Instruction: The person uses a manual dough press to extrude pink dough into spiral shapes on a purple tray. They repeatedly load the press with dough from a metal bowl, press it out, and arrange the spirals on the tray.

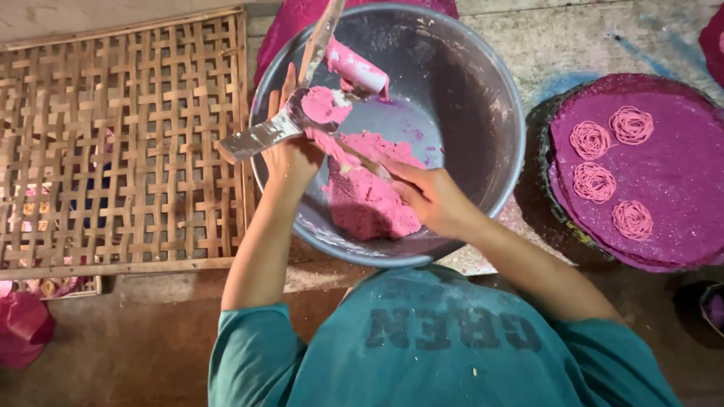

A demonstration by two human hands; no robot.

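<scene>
One large round metal bowl (467, 113) is holding one lump of soft pink dough (369, 196), and four coiled pink noodle spirals (611, 169) are lying on one round purple-covered tray (679, 196) to its right. The left hand (290, 154) is closing around a metal press (302, 113) packed with dough over the bowl, while the right hand (434, 197) is gripping a thin stick (362, 160) touching the dough. One flat woven bamboo rack (121, 143) is lying to the left.

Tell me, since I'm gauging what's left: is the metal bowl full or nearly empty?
Partly full. The metal bowl holds one lump of pink dough; bare metal shows around it.
</scene>
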